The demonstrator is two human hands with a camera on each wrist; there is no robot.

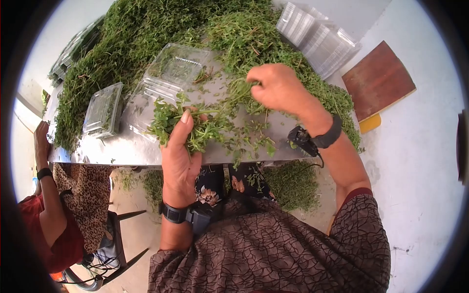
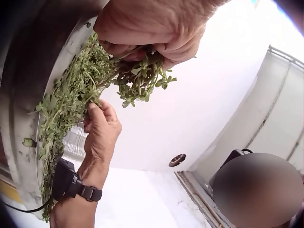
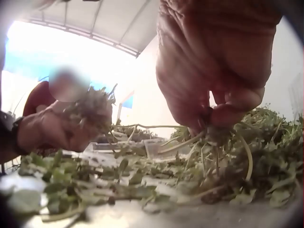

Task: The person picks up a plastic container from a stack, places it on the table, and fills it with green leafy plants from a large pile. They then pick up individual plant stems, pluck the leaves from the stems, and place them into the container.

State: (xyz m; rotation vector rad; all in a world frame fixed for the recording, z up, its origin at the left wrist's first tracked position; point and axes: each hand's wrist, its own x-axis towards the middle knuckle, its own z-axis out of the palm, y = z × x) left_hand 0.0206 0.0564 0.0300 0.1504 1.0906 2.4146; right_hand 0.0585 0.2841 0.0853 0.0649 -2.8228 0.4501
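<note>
Table [image 1: 141,152]: bore heaped greens [image 1: 156,24].
Left hand [image 1: 180,163]: closed round a bunch [image 1: 204,134].
Right hand [image 1: 281,90]: pinched stems [image 3: 248,154].
Feel: seemed light, soft (bruisable); stems suited gripping.

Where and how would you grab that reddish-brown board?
Probably pinch the board by its near edge, towards the right corner, coming from the wearer's side: it's a flat slab, its thin edge shows there, and the yellow piece juts out further left.

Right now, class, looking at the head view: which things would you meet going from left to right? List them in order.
Another person's hand, upright clear container, left hand gripping a bunch of greens, right hand, reddish-brown board.
</note>
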